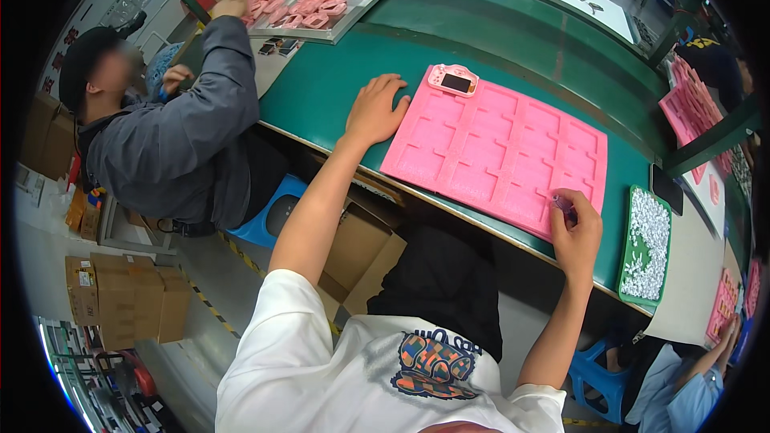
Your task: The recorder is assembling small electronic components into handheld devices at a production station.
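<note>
1. Pink tray [497, 152] lies flat on the green table [337, 88], moulded into rows of shallow rectangular pockets, nearly all bare.
2. One small pink handheld device [453, 80] with a dark screen sits in the tray's far-left pocket.
3. Left hand [375, 108] rests palm-down on the table, fingers spread and loose, gripping nothing, fingertips just beside the tray's left edge.
4. Right hand [576, 228] sits at the tray's near-right corner, fingers curled around a small purplish piece [564, 205].
5. Green bin of white parts [646, 244] stands just right of that hand.
</note>
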The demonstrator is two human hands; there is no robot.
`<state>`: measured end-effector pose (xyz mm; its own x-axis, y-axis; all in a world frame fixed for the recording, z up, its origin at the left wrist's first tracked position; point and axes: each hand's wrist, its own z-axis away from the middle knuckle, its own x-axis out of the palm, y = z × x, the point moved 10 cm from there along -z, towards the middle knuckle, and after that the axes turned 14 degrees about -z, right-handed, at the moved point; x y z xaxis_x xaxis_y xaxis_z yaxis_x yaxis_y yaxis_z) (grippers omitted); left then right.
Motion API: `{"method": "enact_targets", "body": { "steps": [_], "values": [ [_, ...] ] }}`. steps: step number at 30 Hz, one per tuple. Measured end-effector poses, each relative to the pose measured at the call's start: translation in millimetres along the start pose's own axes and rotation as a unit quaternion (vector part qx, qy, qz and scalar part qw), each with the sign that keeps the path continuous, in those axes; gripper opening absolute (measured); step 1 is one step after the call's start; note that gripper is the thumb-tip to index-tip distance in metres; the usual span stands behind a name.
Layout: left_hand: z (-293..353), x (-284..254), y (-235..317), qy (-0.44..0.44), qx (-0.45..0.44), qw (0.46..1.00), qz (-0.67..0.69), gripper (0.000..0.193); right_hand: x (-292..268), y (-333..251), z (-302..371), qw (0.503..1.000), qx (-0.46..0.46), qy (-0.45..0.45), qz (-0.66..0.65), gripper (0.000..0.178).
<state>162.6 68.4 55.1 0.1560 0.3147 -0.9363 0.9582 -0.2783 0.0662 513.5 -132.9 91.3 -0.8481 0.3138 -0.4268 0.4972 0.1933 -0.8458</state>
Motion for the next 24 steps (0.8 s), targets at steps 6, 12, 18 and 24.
{"method": "enact_targets", "body": {
  "steps": [6,12,18,24],
  "values": [
    [-10.9,6.3,5.8,0.078,0.079,0.992,0.053,0.037,-10.5,6.4,-1.2,1.0,-0.01,0.018,-0.015,0.016],
    [-12.5,24.0,-20.2,-0.012,0.055,0.997,0.049,0.04,-6.4,11.2,-6.4,1.0,-0.027,0.0,0.014,0.025],
    [-10.4,27.5,-9.4,-0.011,0.071,0.996,0.061,0.038,-18.0,14.2,2.7,0.999,-0.019,0.02,0.021,0.019],
    [-10.7,24.6,-13.0,-0.008,0.072,0.996,0.05,0.038,-15.3,8.3,1.5,1.0,0.003,0.008,0.017,0.013]
  ]
}}
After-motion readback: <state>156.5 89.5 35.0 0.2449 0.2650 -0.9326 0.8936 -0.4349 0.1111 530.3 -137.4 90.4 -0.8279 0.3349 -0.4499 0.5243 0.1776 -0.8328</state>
